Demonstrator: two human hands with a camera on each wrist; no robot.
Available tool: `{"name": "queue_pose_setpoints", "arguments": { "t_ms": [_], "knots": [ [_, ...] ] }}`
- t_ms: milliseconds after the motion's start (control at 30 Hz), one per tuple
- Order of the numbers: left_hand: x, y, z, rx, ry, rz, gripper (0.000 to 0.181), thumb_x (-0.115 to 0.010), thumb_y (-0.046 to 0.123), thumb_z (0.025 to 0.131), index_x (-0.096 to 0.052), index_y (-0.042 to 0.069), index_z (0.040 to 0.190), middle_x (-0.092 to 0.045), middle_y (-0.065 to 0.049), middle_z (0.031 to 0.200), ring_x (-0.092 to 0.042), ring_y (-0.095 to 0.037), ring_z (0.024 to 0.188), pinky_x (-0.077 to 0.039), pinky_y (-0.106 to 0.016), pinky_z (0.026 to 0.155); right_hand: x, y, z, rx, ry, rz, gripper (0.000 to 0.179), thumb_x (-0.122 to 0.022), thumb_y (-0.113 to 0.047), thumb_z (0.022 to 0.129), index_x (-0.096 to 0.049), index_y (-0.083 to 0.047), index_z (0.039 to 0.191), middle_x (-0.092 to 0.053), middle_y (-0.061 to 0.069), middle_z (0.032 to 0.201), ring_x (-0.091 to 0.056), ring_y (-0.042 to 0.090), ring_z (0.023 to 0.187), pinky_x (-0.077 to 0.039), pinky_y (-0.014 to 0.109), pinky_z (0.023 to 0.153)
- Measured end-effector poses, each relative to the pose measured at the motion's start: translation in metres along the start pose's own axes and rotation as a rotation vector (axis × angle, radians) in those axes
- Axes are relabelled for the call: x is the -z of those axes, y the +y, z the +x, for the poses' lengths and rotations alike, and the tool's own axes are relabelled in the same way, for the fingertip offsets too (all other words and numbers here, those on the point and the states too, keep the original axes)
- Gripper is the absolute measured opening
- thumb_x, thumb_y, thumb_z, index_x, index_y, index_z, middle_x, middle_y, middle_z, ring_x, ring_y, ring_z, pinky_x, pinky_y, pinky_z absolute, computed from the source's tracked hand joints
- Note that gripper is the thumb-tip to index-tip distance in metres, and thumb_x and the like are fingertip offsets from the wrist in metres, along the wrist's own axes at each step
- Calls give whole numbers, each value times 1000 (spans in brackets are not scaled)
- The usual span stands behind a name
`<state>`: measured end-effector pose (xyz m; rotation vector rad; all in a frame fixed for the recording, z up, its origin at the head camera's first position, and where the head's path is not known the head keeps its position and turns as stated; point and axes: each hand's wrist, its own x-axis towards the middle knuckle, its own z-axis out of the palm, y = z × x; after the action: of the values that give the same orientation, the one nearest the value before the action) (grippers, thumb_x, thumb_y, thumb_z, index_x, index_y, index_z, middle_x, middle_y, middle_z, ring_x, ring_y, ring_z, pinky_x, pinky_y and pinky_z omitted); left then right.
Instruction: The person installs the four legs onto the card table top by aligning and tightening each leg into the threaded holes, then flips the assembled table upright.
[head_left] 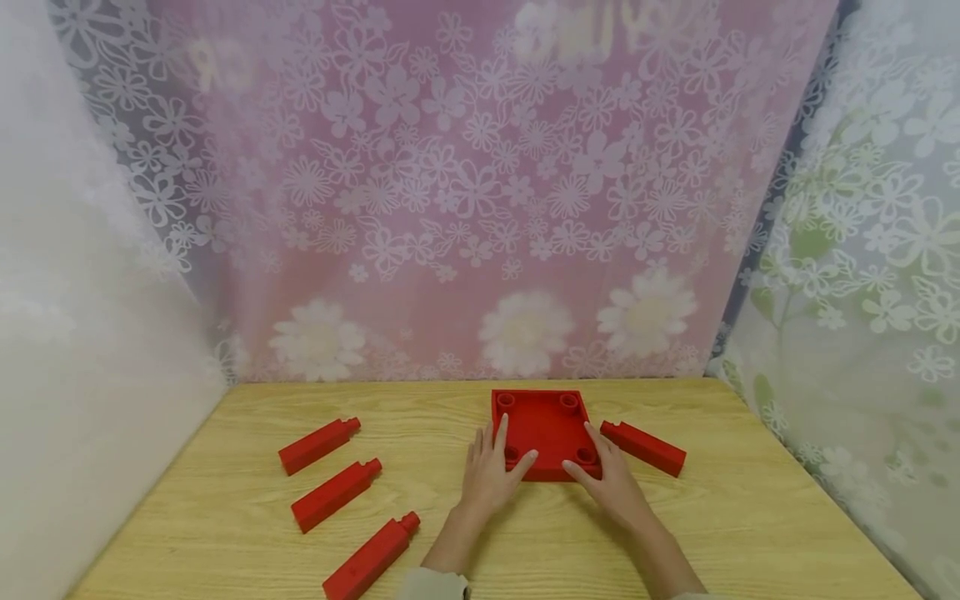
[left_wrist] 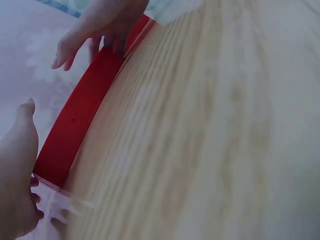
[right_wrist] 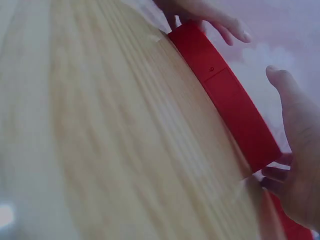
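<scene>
A red square tray-like piece (head_left: 545,429) lies on the wooden table with its raised rim up and a round socket in each corner. My left hand (head_left: 487,483) is at its left side, fingers along the outer wall and thumb over the front edge. On the opposite side, my right hand (head_left: 617,487) touches the right wall with its fingers, its thumb also above the front edge. Both wrist views show the piece's front wall (left_wrist: 75,117) between the two hands, with the thumbs raised off it. Some fingertips are hidden behind the walls.
Left of my hands lie three red square bars, one far (head_left: 318,446), one in the middle (head_left: 336,495) and one near (head_left: 371,557), each with a narrow peg end. Another red bar (head_left: 645,448) lies close to my right hand. Flowered curtains (head_left: 480,208) surround the table (head_left: 247,417).
</scene>
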<state>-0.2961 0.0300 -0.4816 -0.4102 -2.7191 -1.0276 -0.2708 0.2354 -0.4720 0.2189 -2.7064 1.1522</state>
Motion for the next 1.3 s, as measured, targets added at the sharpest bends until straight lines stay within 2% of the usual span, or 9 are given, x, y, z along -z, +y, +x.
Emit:
{"name": "queue_pose_setpoints", "arguments": {
  "t_ms": [133, 267, 533, 667, 933, 1300],
  "knots": [
    [-6, -4, 1, 18, 17, -34, 80, -44, 58, 88, -25, 5, 145, -26, -24, 143, -19, -40, 132, -18, -51, 104, -6, 7, 3, 29, 38, 43, 81, -62, -41, 86, -23, -1, 144, -24, 25, 144, -20, 45, 129, -20, 62, 97],
    [-9, -8, 1, 16, 22, -27, 82, -46, 58, 88, -26, 0, 143, -29, -24, 142, -21, -37, 132, -19, -48, 105, -12, 11, 6, 28, 66, 41, 81, -63, -40, 86, -25, 4, 142, -26, 27, 142, -23, 44, 128, -21, 59, 99],
    [-14, -13, 2, 11, 37, 8, 85, -51, 58, 85, -29, -2, 142, -31, -22, 142, -25, -35, 131, -20, -46, 105, -15, 14, 6, -30, 53, 8, 83, -60, -45, 86, -24, 4, 142, -26, 25, 143, -25, 41, 129, -23, 56, 99],
    [-14, -13, 1, 7, 35, -12, 85, -52, 57, 85, -28, -2, 142, -31, -22, 142, -25, -36, 131, -21, -47, 104, -14, 13, 4, -41, 50, -6, 83, -59, -47, 86, -24, 3, 143, -25, 24, 144, -25, 41, 129, -24, 56, 99],
    [-10, -14, -9, 7, 47, -52, 84, -54, 54, 85, -27, -2, 142, -32, -23, 141, -25, -38, 130, -24, -51, 102, -17, 9, -1, -66, 34, -1, 84, -60, -48, 85, -24, 0, 144, -27, 22, 144, -27, 40, 129, -25, 56, 99],
    [-5, -17, -24, 20, 56, -74, 84, -55, 54, 85, -27, -1, 142, -32, -23, 141, -24, -38, 130, -25, -52, 101, -18, 1, -13, -54, 14, -9, 83, -59, -49, 85, -25, 0, 143, -28, 23, 143, -28, 42, 128, -26, 58, 97]
  ]
}}
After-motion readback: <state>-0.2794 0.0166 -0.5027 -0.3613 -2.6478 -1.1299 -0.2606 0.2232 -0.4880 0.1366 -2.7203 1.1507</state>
